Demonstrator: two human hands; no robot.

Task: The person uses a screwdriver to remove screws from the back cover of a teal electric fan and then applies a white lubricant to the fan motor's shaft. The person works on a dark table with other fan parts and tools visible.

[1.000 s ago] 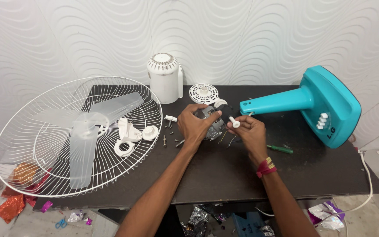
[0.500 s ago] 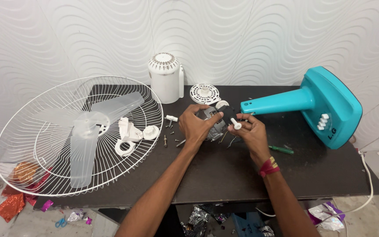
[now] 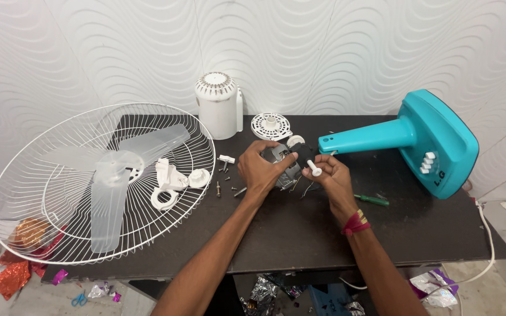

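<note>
Fan motor (image 3: 283, 167), grey metal w/ dark parts, held above the dark table (image 3: 300, 234), roughly mid-table, just left of the teal fan stand's (image 3: 417, 140) neck tip. Left hand (image 3: 260, 169) wrapped round the motor's left side, fingers closed on it. Right hand (image 3: 330, 175) at the motor's right side, fingers pinched together on a small white knob/shaft piece (image 3: 313, 169) that sticks out by the black part of the motor. Thin wires hang under the motor; exact contact there can't be told.

All rel. to the motor:
- Just behind: white round vented disc (image 3: 270, 126) flat on table, small white round cap (image 3: 295, 140) beside it.
- Behind-left: white cylindrical motor housing (image 3: 218, 105), upright, near wall.
- Left, close: small white peg (image 3: 226, 158) and a few loose screws (image 3: 224, 175) on table.
- Further left: white plastic bracket and ring parts (image 3: 171, 181) lying on the white wire fan guard (image 3: 42, 234); translucent fan blade (image 3: 112, 175) lies inside the guard. Guard overhangs table's left edge.
- Right: teal stand lying on its side, base w/ white buttons at far right.
- Right-front: green-handled screwdriver (image 3: 373, 199) flat on table, just beyond right wrist w/ red thread band (image 3: 355, 222).
- Below table, floor: foil scraps, blue scissors (image 3: 78, 300).
</note>
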